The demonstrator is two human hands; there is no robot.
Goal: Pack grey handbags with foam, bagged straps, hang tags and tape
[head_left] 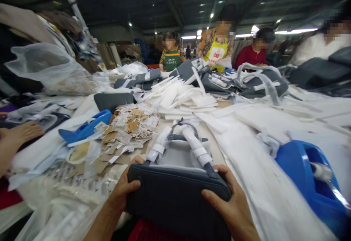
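Note:
A dark navy handbag (175, 197) is held up close in front of me, its broad bottom or side panel facing my view. My left hand (124, 186) grips its left end, thumb on the panel and fingers behind. On the right end my right hand (227, 201) holds it the same way, thumb pressed on the near face. Two handles wrapped in clear plastic and white foam (195, 146) rise from its far side, with a dark loop between them. White padding shows inside the handles. Just past my left hand lies a heap of tags (134, 124) with strings.
A blue tape dispenser (307, 182) stands at right, another blue dispenser (85, 126) at left. White foam sheets (181, 98) pile up ahead, before more dark bags (263, 82). A tape roll (79, 153) lies left. Another person's hand (24, 133) reaches in at far left; several people work opposite.

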